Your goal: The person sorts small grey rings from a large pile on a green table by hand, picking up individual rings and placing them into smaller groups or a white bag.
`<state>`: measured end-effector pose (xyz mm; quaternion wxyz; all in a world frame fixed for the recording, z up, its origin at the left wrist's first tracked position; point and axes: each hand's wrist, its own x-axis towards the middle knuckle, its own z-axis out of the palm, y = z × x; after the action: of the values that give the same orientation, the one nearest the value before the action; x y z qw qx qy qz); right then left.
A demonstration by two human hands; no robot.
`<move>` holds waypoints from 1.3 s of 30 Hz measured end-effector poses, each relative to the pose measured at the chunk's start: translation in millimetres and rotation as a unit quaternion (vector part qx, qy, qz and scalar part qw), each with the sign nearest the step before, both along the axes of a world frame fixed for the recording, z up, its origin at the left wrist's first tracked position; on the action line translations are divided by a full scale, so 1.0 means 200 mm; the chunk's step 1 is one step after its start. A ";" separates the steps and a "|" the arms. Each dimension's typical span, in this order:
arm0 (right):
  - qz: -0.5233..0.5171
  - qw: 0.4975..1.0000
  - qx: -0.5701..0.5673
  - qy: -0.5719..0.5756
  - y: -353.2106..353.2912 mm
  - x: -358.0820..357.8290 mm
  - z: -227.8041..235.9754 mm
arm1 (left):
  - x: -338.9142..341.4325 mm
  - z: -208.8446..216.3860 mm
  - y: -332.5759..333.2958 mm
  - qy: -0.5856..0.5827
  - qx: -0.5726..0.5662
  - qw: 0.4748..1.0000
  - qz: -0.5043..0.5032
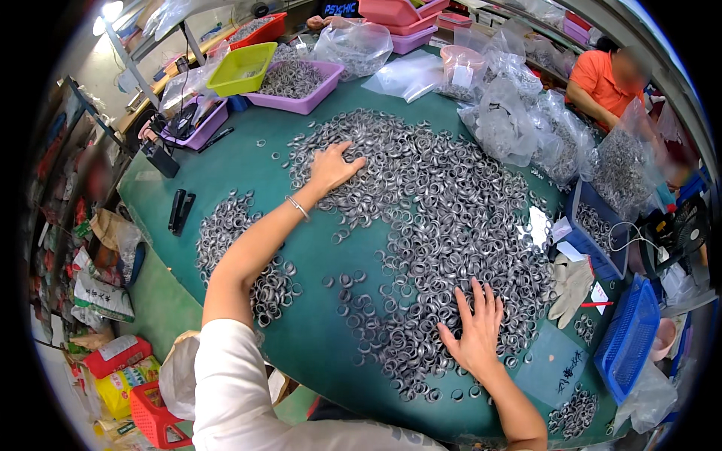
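Observation:
A wide heap of small grey metal rings (444, 214) spreads over the green tabletop (331, 338). My left hand (335, 168) reaches to the heap's far left part, fingers apart and touching the rings there. On the near right part of the heap lies my right hand (477, 334), its fingers spread over the rings. Neither hand grips anything that I can see. A smaller pile of rings (223, 231) sits left of my left forearm, which partly covers it. Loose rings (357, 308) are scattered between the two piles.
At the far edge stand a purple tray (320, 96) of rings, a yellow-green tray (242, 69) and bagged rings (500, 124). A black stapler (181, 212) lies at left. Rightward are a blue bin (598, 252), gloves (570, 289) and a blue basket (628, 338). A person in orange (605, 79) sits far right.

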<state>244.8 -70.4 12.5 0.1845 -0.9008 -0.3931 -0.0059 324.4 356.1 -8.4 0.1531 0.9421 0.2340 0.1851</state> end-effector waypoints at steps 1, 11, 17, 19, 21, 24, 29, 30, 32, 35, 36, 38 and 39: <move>0.001 1.000 0.003 -0.003 0.00 0.00 0.00 | -0.01 0.02 -0.03 -0.004 0.002 1.000 -0.001; -0.001 0.999 0.048 -0.021 0.00 0.00 -0.02 | -0.13 0.05 -0.36 -0.054 -0.111 0.990 -0.072; -0.001 0.997 0.066 -0.033 -0.02 0.00 -0.02 | -0.22 0.07 -0.62 -0.042 -0.159 0.979 -0.121; 0.001 0.997 0.071 -0.035 -0.03 0.00 -0.03 | -0.24 0.09 -0.68 -0.036 -0.171 0.978 -0.114; 0.006 0.995 0.086 -0.043 -0.04 -0.01 -0.03 | -0.28 0.10 -0.74 -0.045 -0.181 0.976 -0.116; -0.002 0.993 0.113 -0.039 -0.06 -0.03 -0.03 | -0.32 0.10 -0.83 -0.056 -0.190 0.974 -0.106; -0.014 0.991 0.121 -0.045 -0.08 -0.08 -0.06 | -0.40 0.10 -0.94 -0.071 -0.231 0.964 -0.111; -0.016 0.991 0.120 -0.048 -0.09 -0.09 -0.06 | -0.40 0.06 -0.95 -0.090 -0.214 0.966 -0.113; -0.013 0.990 0.128 -0.061 -0.10 -0.12 -0.07 | -0.42 0.06 -0.99 -0.108 -0.226 0.962 -0.108; -0.022 0.990 0.128 -0.060 -0.13 -0.16 -0.08 | -0.46 0.07 -1.09 -0.132 -0.224 0.960 -0.103; -0.025 0.989 0.133 -0.056 -0.13 -0.17 -0.08 | -0.48 0.06 -1.12 -0.132 -0.232 0.958 -0.108; -0.026 0.989 0.129 -0.061 -0.16 -0.19 -0.07 | -0.50 0.05 -1.20 -0.133 -0.241 0.953 -0.126; -0.025 0.990 0.127 -0.061 -0.17 -0.20 -0.07 | -0.52 0.06 -1.25 -0.133 -0.242 0.951 -0.138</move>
<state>204.7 -104.6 -1.7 0.2727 -0.8774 -0.3774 -0.1156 221.1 106.8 2.6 0.4305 0.8666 0.1169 0.2235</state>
